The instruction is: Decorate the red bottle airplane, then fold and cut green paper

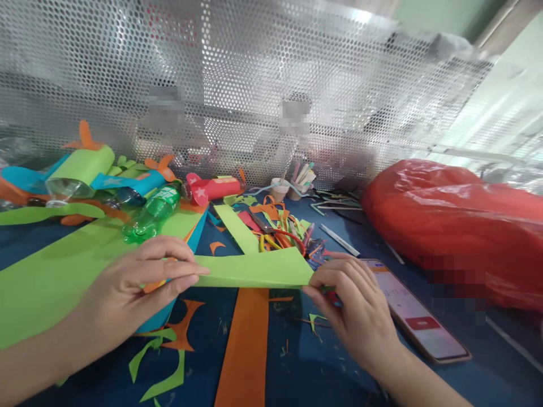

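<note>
A folded strip of light green paper point(254, 270) is stretched between my two hands above the blue table. My left hand point(153, 277) pinches its left end between thumb and fingers. At the other end, my right hand point(352, 297) grips the lower corner in a pinch. Under the strip, an orange paper strip point(244, 350) runs toward me. Another light green strip point(237, 226) lies just beyond. Green paper scraps point(163, 373) and an orange cut-out scrap point(185, 327) lie below my left hand. Large green sheets point(38, 277) spread out at the left.
A green plastic bottle point(155, 212) and paper-wrapped bottles point(80, 169) crowd the left back. Scissors point(292, 237) lie among scraps behind the strip. A phone point(419, 316), a white pen point(339, 239) and a big red plastic bag point(449, 226) are on the right. Perforated metal mesh point(246, 73) stands behind.
</note>
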Demonstrator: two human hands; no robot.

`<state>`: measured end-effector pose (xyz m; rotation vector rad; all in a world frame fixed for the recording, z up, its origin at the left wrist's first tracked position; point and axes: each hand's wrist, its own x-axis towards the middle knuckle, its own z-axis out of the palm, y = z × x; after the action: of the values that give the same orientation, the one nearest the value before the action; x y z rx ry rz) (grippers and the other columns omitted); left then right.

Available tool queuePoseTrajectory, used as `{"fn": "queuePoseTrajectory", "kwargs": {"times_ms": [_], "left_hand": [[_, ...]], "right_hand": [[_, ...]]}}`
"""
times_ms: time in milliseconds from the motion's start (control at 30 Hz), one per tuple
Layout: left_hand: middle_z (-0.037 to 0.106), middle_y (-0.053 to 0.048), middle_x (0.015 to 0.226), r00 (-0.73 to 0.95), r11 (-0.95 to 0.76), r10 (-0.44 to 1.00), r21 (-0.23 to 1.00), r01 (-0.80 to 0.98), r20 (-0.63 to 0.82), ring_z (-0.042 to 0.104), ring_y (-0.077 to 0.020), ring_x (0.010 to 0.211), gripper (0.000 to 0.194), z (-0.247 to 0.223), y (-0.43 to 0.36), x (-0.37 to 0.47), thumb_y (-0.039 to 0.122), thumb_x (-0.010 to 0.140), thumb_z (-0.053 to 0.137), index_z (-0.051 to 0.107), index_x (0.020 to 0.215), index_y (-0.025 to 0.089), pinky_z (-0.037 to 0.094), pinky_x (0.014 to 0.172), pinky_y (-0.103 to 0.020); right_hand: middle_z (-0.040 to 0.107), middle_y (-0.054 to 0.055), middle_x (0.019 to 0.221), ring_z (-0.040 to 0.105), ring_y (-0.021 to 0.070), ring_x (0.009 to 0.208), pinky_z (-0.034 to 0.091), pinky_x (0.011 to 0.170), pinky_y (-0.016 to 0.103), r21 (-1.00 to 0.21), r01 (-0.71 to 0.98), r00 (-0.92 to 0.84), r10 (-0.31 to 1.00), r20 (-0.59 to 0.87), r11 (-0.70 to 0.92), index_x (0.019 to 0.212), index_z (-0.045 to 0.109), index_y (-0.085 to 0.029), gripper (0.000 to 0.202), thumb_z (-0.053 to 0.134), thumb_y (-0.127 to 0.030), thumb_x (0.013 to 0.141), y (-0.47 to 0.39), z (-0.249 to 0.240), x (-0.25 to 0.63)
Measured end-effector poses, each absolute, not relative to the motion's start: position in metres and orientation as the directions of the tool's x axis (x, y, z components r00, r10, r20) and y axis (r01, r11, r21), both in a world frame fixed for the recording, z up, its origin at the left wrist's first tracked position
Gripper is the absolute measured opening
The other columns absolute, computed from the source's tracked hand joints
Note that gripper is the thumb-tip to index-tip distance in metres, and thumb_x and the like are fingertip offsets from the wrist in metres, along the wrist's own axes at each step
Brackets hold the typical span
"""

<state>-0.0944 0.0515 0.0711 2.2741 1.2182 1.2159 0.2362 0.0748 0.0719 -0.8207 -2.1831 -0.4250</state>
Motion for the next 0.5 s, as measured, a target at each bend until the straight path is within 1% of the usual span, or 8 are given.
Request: {"fn": "queuePoseTrajectory", "kwargs": {"times_ms": [67, 133, 200, 267, 333, 367, 433, 500], "left_hand": [[0.07, 0.004, 0.098, 0.245, -0.544, 0.833, 0.657, 0.522, 0.496, 0.068, -0.0184, 0.093, 0.027, 0.071, 0.053, -0.096, 0.026, 0.093, 0.064, 0.078, 0.1, 0.047, 0.055, 0.079, -0.025], [0.07, 0.003, 0.099, 0.208, -0.484, 0.872, 0.712, 0.509, 0.443, 0.068, -0.0192, 0.091, 0.019, 0.072, 0.055, -0.097, 0.031, 0.091, 0.066, 0.08, 0.094, 0.043, 0.055, 0.077, -0.025], [0.071, 0.003, 0.1, 0.16, -0.428, 0.901, 0.759, 0.49, 0.404, 0.067, -0.0198, 0.092, 0.014, 0.072, 0.057, -0.096, 0.034, 0.09, 0.067, 0.08, 0.091, 0.04, 0.055, 0.079, -0.026], [0.072, 0.003, 0.099, 0.154, -0.415, 0.908, 0.785, 0.461, 0.389, 0.067, -0.019, 0.09, 0.014, 0.072, 0.057, -0.093, 0.033, 0.089, 0.067, 0.08, 0.088, 0.038, 0.055, 0.081, -0.026], [0.073, 0.003, 0.097, 0.172, -0.429, 0.903, 0.792, 0.434, 0.394, 0.067, -0.0182, 0.088, 0.015, 0.071, 0.054, -0.089, 0.031, 0.089, 0.066, 0.079, 0.087, 0.037, 0.054, 0.082, -0.026], [0.073, 0.003, 0.096, 0.18, -0.435, 0.9, 0.794, 0.424, 0.397, 0.067, -0.0182, 0.088, 0.015, 0.071, 0.052, -0.087, 0.031, 0.09, 0.066, 0.079, 0.086, 0.037, 0.054, 0.082, -0.026], [0.073, 0.002, 0.094, 0.188, -0.436, 0.9, 0.797, 0.418, 0.393, 0.068, -0.0189, 0.091, 0.015, 0.071, 0.048, -0.084, 0.031, 0.091, 0.064, 0.078, 0.086, 0.035, 0.054, 0.084, -0.027], [0.073, 0.002, 0.097, 0.212, -0.432, 0.902, 0.803, 0.41, 0.377, 0.068, -0.0201, 0.096, 0.013, 0.07, 0.045, -0.083, 0.034, 0.09, 0.067, 0.076, 0.099, 0.037, 0.054, 0.09, -0.029]], "right_hand": [[0.065, 0.002, 0.071, 0.062, 0.0192, 0.07, 0.049, 0.073, 0.033, -0.027, 0.701, -0.467, 0.488, 0.737, 0.712, 0.079, 0.053, -0.023, 0.025, 0.055, -0.037, 0.1, 0.076, 0.073, 0.239], [0.062, 0.003, 0.067, 0.06, 0.0182, 0.063, 0.047, 0.061, 0.03, -0.182, 0.705, -0.447, 0.629, 0.636, 0.685, 0.072, 0.053, -0.023, 0.038, 0.045, -0.043, 0.103, 0.074, 0.074, 0.238], [0.064, 0.003, 0.067, 0.06, 0.0164, 0.06, 0.047, 0.055, 0.026, -0.396, 0.678, -0.46, 0.777, 0.43, 0.62, 0.074, 0.057, -0.022, 0.047, 0.03, -0.042, 0.106, 0.07, 0.075, 0.236], [0.069, 0.002, 0.075, 0.065, 0.0156, 0.065, 0.051, 0.056, 0.023, -0.572, 0.633, -0.51, 0.837, 0.198, 0.521, 0.085, 0.064, -0.021, 0.042, 0.033, -0.042, 0.106, 0.066, 0.077, 0.232], [0.074, 0.002, 0.089, 0.069, 0.0161, 0.074, 0.055, 0.061, 0.022, -0.678, 0.572, -0.612, 0.791, 0.022, 0.461, 0.106, 0.066, -0.023, 0.024, 0.054, -0.041, 0.098, 0.062, 0.08, 0.231], [0.075, 0.002, 0.094, 0.071, 0.0164, 0.077, 0.057, 0.064, 0.022, -0.714, 0.541, -0.663, 0.748, -0.038, 0.444, 0.118, 0.064, -0.024, 0.029, 0.063, -0.039, 0.093, 0.06, 0.081, 0.232], [0.075, 0.003, 0.097, 0.072, 0.0157, 0.079, 0.058, 0.067, 0.022, -0.755, 0.498, -0.731, 0.675, -0.101, 0.426, 0.137, 0.056, -0.026, 0.051, 0.07, -0.032, 0.088, 0.058, 0.084, 0.236], [0.075, 0.002, 0.098, 0.072, 0.0153, 0.079, 0.058, 0.067, 0.021, -0.764, 0.483, -0.756, 0.644, -0.118, 0.427, 0.144, 0.052, -0.029, 0.063, 0.074, -0.028, 0.085, 0.057, 0.086, 0.24]]}}
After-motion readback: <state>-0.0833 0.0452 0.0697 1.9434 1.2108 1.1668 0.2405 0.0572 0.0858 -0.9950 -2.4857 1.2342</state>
